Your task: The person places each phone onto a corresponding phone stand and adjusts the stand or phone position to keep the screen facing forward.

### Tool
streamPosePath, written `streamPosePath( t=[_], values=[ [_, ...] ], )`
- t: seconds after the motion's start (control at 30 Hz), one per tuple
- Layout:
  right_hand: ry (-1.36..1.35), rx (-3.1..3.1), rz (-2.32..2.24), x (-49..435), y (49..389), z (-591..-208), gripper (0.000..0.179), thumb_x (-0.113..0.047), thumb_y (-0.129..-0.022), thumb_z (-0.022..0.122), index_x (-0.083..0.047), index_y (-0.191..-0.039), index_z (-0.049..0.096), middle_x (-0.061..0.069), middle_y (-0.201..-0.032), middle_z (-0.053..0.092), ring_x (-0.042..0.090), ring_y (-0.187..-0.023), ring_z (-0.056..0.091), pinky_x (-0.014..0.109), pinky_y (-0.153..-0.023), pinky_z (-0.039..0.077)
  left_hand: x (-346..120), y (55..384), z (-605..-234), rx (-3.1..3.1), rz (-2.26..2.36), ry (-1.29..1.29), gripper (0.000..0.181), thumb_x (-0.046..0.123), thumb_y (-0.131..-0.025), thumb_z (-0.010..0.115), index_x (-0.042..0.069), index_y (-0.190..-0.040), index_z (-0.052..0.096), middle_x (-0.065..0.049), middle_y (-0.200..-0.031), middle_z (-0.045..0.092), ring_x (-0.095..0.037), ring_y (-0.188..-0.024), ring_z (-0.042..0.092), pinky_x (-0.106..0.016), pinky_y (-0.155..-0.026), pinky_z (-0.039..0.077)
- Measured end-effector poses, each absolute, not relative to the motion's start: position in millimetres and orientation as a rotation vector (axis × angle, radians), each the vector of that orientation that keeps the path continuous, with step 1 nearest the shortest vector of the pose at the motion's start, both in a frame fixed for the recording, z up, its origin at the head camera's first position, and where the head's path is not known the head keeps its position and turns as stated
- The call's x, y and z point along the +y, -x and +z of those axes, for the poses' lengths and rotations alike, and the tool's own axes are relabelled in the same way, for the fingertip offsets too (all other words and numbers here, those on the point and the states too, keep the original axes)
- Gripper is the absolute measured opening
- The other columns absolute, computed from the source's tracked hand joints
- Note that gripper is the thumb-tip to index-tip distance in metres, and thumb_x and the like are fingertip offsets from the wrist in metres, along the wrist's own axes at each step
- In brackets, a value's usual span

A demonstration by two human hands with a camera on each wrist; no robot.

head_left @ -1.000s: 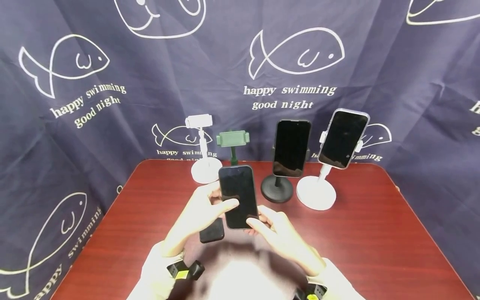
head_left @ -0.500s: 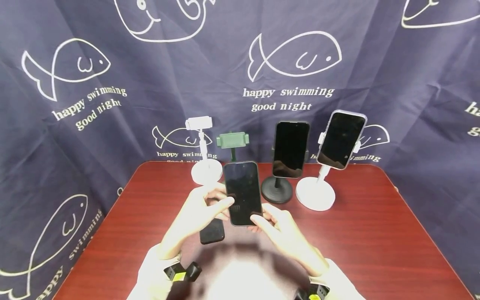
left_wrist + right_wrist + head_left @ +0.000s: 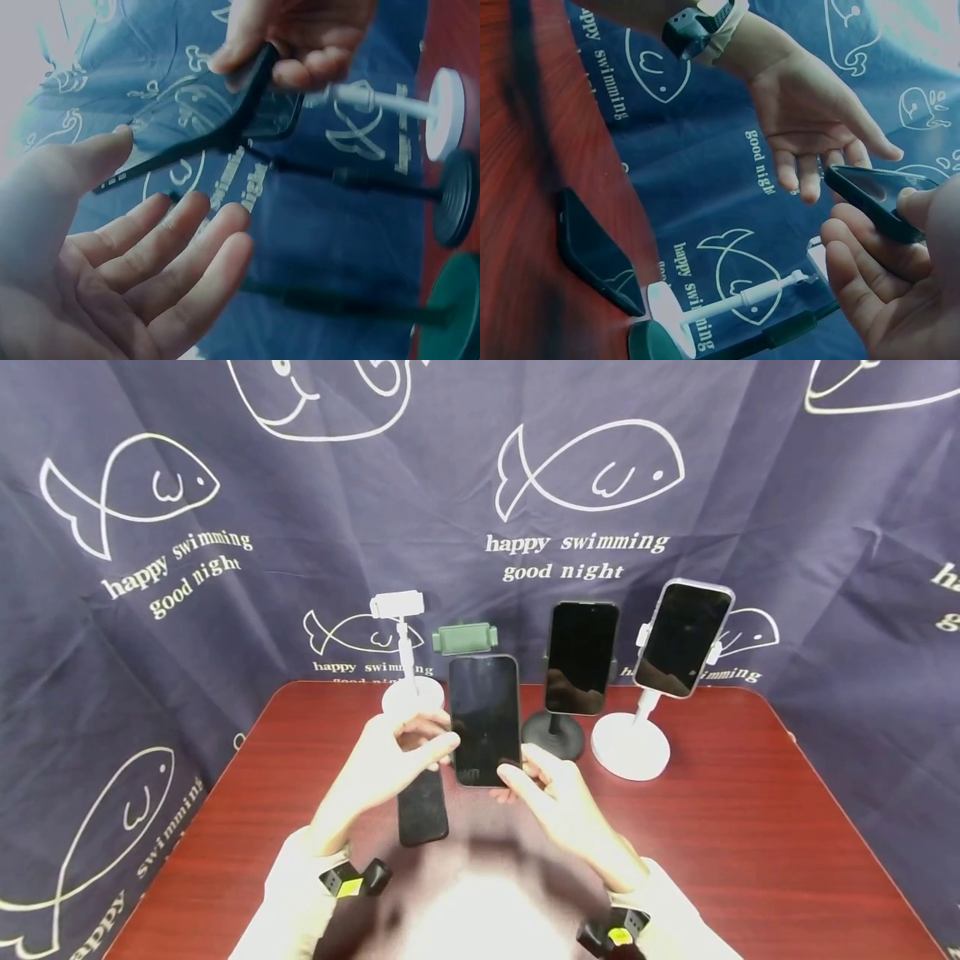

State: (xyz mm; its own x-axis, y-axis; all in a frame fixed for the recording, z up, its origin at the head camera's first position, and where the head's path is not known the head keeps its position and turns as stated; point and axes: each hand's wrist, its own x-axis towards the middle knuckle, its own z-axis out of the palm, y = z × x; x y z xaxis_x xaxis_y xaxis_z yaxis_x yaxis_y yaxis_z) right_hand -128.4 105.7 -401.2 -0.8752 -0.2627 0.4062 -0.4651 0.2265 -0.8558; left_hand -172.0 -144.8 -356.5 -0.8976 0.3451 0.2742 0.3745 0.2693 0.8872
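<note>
A dark smartphone (image 3: 486, 722) is held up over the middle of the table, screen towards the head camera. My right hand (image 3: 566, 806) pinches its lower right corner, thumb on the screen and fingers behind, as the right wrist view also shows. At the phone's left edge is my left hand (image 3: 382, 764); in the left wrist view its thumb (image 3: 112, 150) lies at the edge while the fingers (image 3: 172, 262) spread loosely, apart from the phone. Directly behind the phone stands a green phone holder (image 3: 465, 639), its clamp showing above the phone and its stem hidden.
Another dark phone (image 3: 423, 814) lies on the red table (image 3: 750, 827), partly under my left hand. At the back left is a white phone stand (image 3: 397, 604). To the right, a black stand (image 3: 555, 739) and a white stand (image 3: 632, 746) each carry a phone.
Both hands have moved the phone forward and slightly right, up to just below the green clamp. The left fingers have drawn away from the phone's edge. More of the lying phone shows.
</note>
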Motion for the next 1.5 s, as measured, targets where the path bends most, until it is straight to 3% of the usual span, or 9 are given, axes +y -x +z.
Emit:
streamPosePath(
  t=[0.13, 0.27, 0.43, 0.7, 1.0, 1.23, 1.4, 1.5],
  values=[
    [-0.66, -2.284, 1.814, 98.7, 135.2, -396.0, 0.011, -0.022, -0.103, 0.063, -0.014, -0.097, 0.06, 0.004, -0.08, 0.076, 0.023, -0.077, 0.076, 0.032, -0.075, 0.06, -153.4, 181.2, -355.3, -2.447, -1.655, 0.678, 0.024, 0.024, -0.091, 0.08, 0.021, -0.113, 0.071, -0.002, -0.093, 0.076, -0.021, -0.071, 0.073, -0.035, -0.069, 0.061],
    [-0.619, -2.267, 1.897, 92.5, 140.5, -393.0, 0.011, -0.027, -0.105, 0.061, -0.018, -0.109, 0.066, 0.005, -0.084, 0.075, 0.027, -0.079, 0.074, 0.034, -0.079, 0.06, -157.1, 188.4, -356.8, -2.416, -1.775, 0.63, 0.025, 0.016, -0.093, 0.077, 0.012, -0.117, 0.07, -0.012, -0.099, 0.075, -0.026, -0.077, 0.076, -0.038, -0.07, 0.063],
    [-0.637, -2.232, 1.841, 85.3, 148.5, -388.5, 0.009, -0.022, -0.104, 0.063, -0.013, -0.104, 0.064, 0.005, -0.078, 0.073, 0.022, -0.073, 0.072, 0.033, -0.077, 0.06, -155.3, 193.1, -352.6, -2.384, -1.872, 0.489, 0.024, 0.017, -0.099, 0.07, 0.007, -0.121, 0.069, -0.023, -0.107, 0.073, -0.031, -0.081, 0.077, -0.039, -0.068, 0.063],
    [-0.617, -2.236, 1.802, 83.2, 155.3, -378.3, 0.015, -0.025, -0.104, 0.063, -0.013, -0.096, 0.061, 0.002, -0.073, 0.073, 0.016, -0.068, 0.071, 0.031, -0.073, 0.059, -151.0, 202.0, -347.3, -2.41, -1.92, 0.305, 0.038, 0.04, -0.108, 0.052, 0.01, -0.125, 0.067, -0.016, -0.115, 0.073, -0.021, -0.086, 0.078, -0.042, -0.068, 0.063],
    [-0.601, -2.199, 1.857, 82.3, 163.1, -370.6, 0.014, -0.024, -0.104, 0.063, -0.01, -0.103, 0.064, 0.01, -0.075, 0.072, 0.028, -0.068, 0.071, 0.032, -0.07, 0.06, -143.7, 210.1, -341.7, -2.396, -1.989, 0.371, 0.048, 0.038, -0.11, 0.048, 0.012, -0.15, 0.049, -0.015, -0.143, 0.062, -0.035, -0.113, 0.072, -0.042, -0.081, 0.063],
    [-0.592, -2.202, 1.852, 83.3, 169.5, -363.4, 0.016, -0.027, -0.104, 0.062, -0.011, -0.107, 0.064, 0.01, -0.078, 0.074, 0.022, -0.065, 0.071, 0.033, -0.065, 0.06, -132.9, 213.9, -327.9, -2.379, -2.011, 0.376, 0.05, 0.044, -0.108, 0.048, 0.023, -0.153, 0.047, -0.011, -0.146, 0.06, -0.034, -0.108, 0.074, -0.039, -0.077, 0.063],
    [-0.614, -2.206, 1.874, 83.9, 175.0, -356.9, 0.018, -0.026, -0.106, 0.06, -0.009, -0.11, 0.062, 0.011, -0.082, 0.076, 0.03, -0.064, 0.071, 0.039, -0.062, 0.061, -127.1, 219.2, -321.6, -2.376, -1.945, 0.392, 0.053, 0.046, -0.107, 0.049, 0.024, -0.155, 0.045, -0.01, -0.149, 0.057, -0.035, -0.116, 0.07, -0.041, -0.081, 0.063],
    [-0.627, -2.188, 1.888, 83.1, 177.8, -354.2, 0.019, -0.026, -0.106, 0.059, -0.007, -0.104, 0.059, 0.012, -0.081, 0.076, 0.032, -0.062, 0.071, 0.042, -0.061, 0.061, -123.0, 222.8, -318.1, -2.359, -1.917, 0.405, 0.053, 0.044, -0.108, 0.049, 0.023, -0.156, 0.043, -0.011, -0.145, 0.059, -0.034, -0.109, 0.071, -0.043, -0.082, 0.062]
  ],
)
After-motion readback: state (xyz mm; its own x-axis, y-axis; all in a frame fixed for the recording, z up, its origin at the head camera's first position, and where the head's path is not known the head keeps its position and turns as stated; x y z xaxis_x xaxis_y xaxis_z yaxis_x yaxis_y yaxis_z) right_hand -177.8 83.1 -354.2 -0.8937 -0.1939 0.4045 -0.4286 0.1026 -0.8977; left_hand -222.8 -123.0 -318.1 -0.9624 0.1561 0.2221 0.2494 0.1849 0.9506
